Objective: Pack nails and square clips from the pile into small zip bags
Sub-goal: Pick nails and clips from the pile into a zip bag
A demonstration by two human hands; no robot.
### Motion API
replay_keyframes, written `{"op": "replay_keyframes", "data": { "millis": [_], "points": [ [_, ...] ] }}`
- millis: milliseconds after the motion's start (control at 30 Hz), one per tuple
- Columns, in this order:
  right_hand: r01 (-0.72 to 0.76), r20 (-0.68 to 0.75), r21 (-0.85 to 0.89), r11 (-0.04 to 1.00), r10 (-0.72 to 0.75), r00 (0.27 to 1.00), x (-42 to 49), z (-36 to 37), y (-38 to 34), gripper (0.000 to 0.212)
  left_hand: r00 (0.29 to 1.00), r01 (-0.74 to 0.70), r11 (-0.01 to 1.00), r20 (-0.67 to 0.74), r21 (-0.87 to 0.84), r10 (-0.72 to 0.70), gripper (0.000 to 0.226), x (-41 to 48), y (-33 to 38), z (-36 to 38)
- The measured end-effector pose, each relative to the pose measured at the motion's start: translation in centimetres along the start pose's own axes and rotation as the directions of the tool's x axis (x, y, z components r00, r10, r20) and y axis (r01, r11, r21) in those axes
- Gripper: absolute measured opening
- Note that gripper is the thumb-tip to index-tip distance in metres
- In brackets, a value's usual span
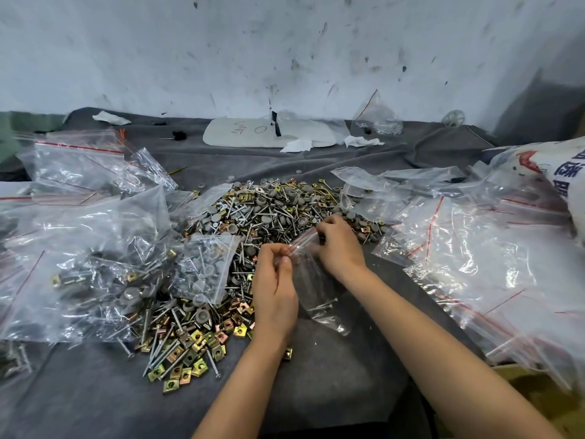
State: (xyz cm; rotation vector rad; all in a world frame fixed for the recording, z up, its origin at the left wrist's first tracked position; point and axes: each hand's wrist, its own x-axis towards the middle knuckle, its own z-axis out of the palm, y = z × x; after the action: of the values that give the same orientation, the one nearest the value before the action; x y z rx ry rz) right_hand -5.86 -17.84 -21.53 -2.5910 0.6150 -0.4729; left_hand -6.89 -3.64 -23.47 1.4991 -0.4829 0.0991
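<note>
A grey cloth [332, 375] covers the table below a scuffed white wall [285, 42]. The pile [269, 210] of nails and square clips lies mid-table, with filled bags [95, 274] left and empty bags [459, 248] right. At its near edge, the left grip [274, 286] and right grip [340, 245] pinch the mouth of a small zip bag [316, 289] holding a few nails.

The left hand [275, 280] and the zip bag [316, 289] are covering part of the pile [262, 210], and the right hand [340, 245] is curling its fingertips out of sight at the bag's mouth. The printed sack [557, 172] is running off the right edge, and the marks on the white board [240, 134] are showing too small to read.
</note>
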Motion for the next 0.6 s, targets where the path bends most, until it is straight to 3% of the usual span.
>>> {"op": "replay_keyframes", "data": {
  "millis": [200, 333, 433, 533, 600],
  "points": [
    [-0.013, 0.012, -0.326, 0.945, 0.018, 1.000, -0.1, -0.3, -1.0, 0.012, 1.000, 0.022, 0.999, -0.003, -0.043, -0.022, 0.012, 0.0, 0.0, 0.0],
    [-0.047, 0.040, -0.294, 0.955, 0.061, 0.997, 0.1, -0.9, -0.6, 0.013, 1.000, 0.014, 0.999, 0.001, -0.043, -0.014, 0.012, 0.0, -0.1, 0.0],
    [-0.111, -0.027, -0.007, 0.994, 0.111, 0.993, -0.1, -2.3, 0.2, 0.013, 1.000, 0.013, 0.999, 0.019, -0.033, -0.013, 0.013, 0.0, -0.1, 0.1],
    [-0.144, 0.016, 0.460, 0.876, 0.154, 0.988, -0.3, -4.9, 0.2, 0.005, 0.998, -0.028, 0.999, 0.057, -0.022, 0.029, 0.018, -0.1, -0.1, 0.1],
    [-0.079, 0.014, 0.561, 0.824, 0.087, 0.996, -0.4, -6.7, -0.5, 0.014, 0.993, -0.079, 0.997, 0.085, 0.006, 0.078, 0.022, -0.2, 0.0, 0.1]
  ]
}}
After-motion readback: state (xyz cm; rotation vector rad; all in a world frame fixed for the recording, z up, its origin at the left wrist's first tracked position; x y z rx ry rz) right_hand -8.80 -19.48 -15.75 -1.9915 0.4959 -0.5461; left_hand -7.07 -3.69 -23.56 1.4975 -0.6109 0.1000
